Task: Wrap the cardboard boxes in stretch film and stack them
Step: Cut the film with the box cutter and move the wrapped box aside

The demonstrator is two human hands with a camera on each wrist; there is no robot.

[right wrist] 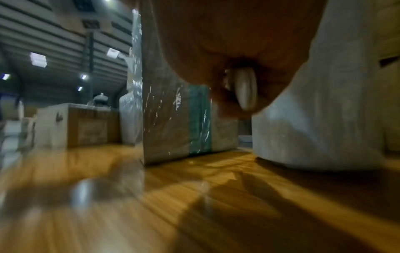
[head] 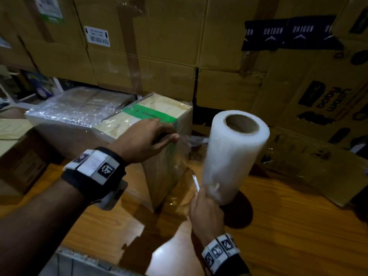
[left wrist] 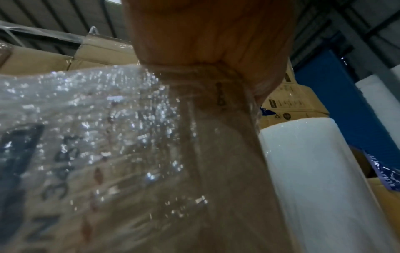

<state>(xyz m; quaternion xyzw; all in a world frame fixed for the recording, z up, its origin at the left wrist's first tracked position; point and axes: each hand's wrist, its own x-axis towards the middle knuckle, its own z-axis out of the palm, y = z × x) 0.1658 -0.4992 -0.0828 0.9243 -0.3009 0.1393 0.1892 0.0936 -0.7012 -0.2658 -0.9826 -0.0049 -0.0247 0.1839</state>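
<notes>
Both hands work: left hand [head: 146, 139] fingers pinch film against the box [head: 159, 124], right hand [head: 206, 211] grips the roll [head: 233, 154].

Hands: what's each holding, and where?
Right hand grips the film roll at its lower end. Left hand pinches the film at the box's top corner.

Dim warm light; wrist views blurred; glare on wooden table [head: 288, 226]; edges distorted.

A film-covered, green-taped cardboard box [head: 159, 120] stands upright beside a tilted white stretch-film roll [head: 233, 154].
</notes>
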